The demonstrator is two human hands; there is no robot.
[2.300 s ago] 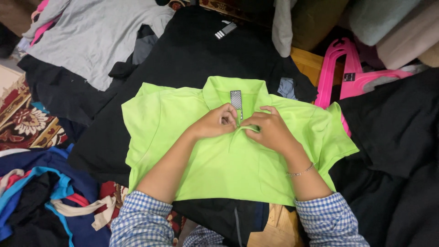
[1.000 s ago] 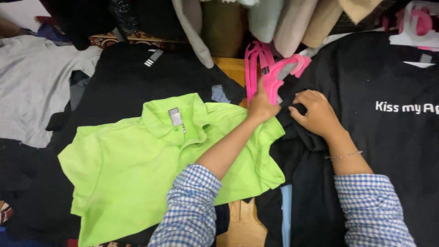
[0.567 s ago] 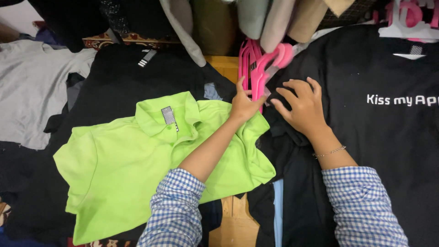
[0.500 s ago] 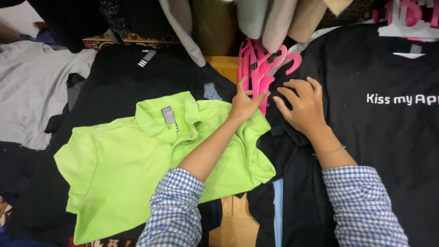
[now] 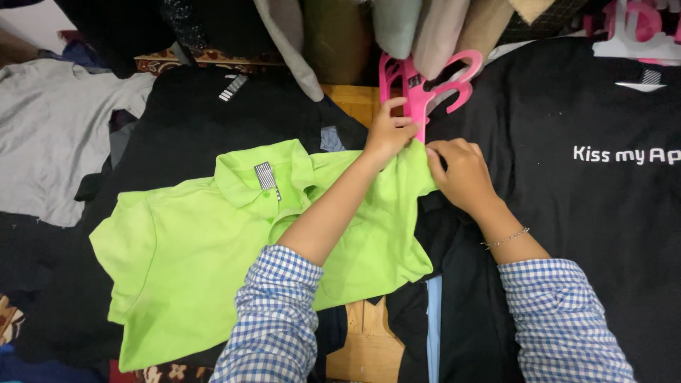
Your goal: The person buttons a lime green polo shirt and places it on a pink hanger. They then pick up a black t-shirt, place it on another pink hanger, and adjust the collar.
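Left hand (image 5: 386, 133) grip pinches the bright pink plastic hangers (image 5: 418, 81) just above the lime-green cotton polo shirt (image 5: 213, 248); right hand (image 5: 461, 174) grip, fingers curled, presses the shirt's sleeve edge.

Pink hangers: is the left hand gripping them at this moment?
Yes, the left hand is closed around the lower part of the pink hangers, while the right hand rests beside it on the green polo shirt.

Pink plastic clothes hangers (image 5: 418, 89), bunched, upper centre; lime-green short-sleeved polo shirt (image 5: 206, 262) spread flat, collar up, lower left.
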